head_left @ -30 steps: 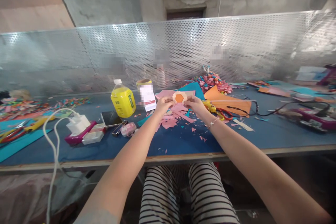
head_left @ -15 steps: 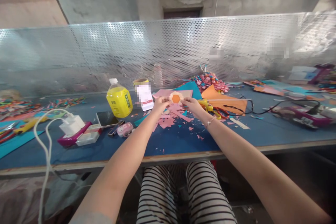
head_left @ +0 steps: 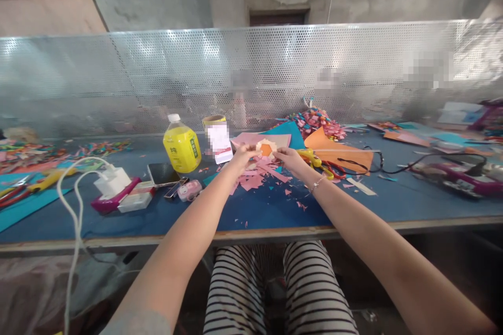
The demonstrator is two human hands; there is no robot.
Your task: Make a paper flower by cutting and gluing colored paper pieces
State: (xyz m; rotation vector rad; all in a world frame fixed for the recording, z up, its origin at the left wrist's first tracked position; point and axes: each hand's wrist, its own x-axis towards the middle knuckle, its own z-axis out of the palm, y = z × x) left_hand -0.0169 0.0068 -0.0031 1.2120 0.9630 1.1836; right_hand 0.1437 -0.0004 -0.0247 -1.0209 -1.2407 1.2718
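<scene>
Between my two hands is a small paper piece [head_left: 266,150], an orange hexagon with a pale cream border of pointed edges. My left hand [head_left: 247,154] pinches its left side, and my right hand [head_left: 287,157] pinches its right side. Both hands are closed, with the fingertips partly hidden behind the paper. Just under the hands lie pink paper scraps [head_left: 253,180] on the blue tabletop [head_left: 275,217]. Beside my right hand rest yellow-handled scissors [head_left: 311,158]. Pink and blue paper sheets [head_left: 290,132] lie behind the piece.
A yellow bottle [head_left: 182,147], a roll of tape [head_left: 214,119] and a white card [head_left: 220,141] stand to the left. Nearer are a phone [head_left: 162,172] and a power strip [head_left: 113,198] with white cables. Paper strips [head_left: 318,123] are heaped before the perforated metal screen [head_left: 275,68].
The cream border of the paper piece looks more spread and ragged than before. Both hands keep their pinch. The whole view has shifted slightly.
</scene>
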